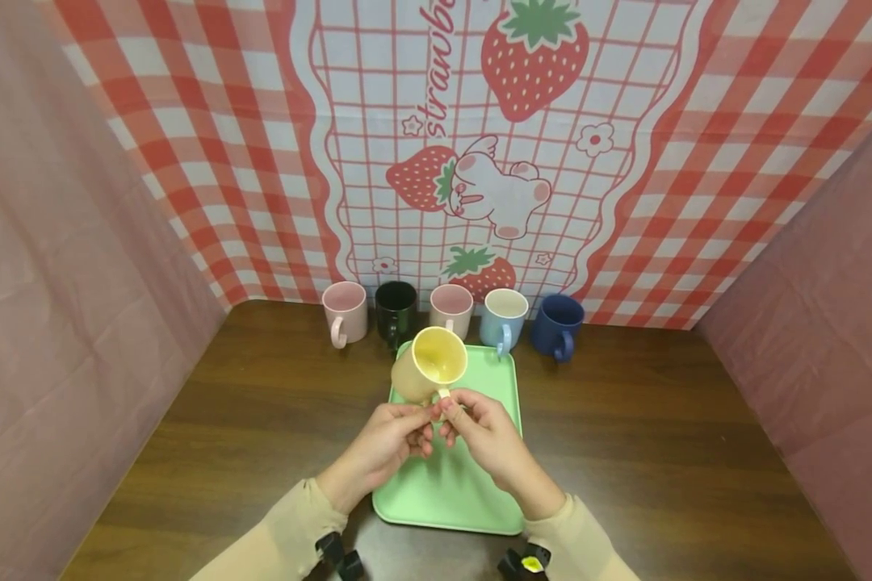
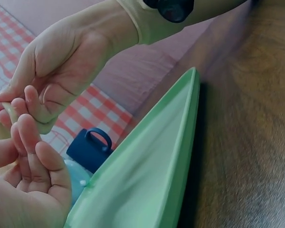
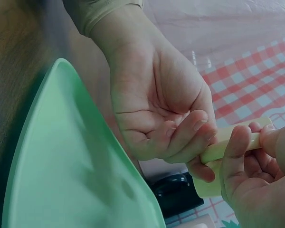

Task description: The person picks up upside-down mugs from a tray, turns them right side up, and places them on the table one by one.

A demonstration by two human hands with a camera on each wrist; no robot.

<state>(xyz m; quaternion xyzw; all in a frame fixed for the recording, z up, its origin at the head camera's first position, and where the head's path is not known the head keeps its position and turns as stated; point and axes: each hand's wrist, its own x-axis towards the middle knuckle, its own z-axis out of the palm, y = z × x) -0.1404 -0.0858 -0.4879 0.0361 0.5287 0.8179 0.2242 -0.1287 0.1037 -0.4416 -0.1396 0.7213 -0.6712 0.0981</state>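
Observation:
A pale yellow mug (image 1: 410, 375) is held tilted above the light green tray (image 1: 450, 492), its mouth facing up and toward me. My right hand (image 1: 490, 440) pinches the mug's handle between thumb and fingers. From the other side my left hand (image 1: 388, 448) also pinches the handle, close to the right fingertips. In the right wrist view the handle (image 3: 223, 149) runs between both hands, and the left hand (image 3: 156, 99) has its fingers curled by its end. Fingers hide most of the mug in the left wrist view.
Behind the tray several mugs stand in a row: pink (image 1: 345, 311), black (image 1: 396, 311), another pink (image 1: 450, 305), light blue (image 1: 504, 319) and dark blue (image 1: 556, 324). A checked strawberry cloth (image 1: 262, 161) hangs behind them. Brown wooden table (image 1: 647, 436) surface extends on both sides.

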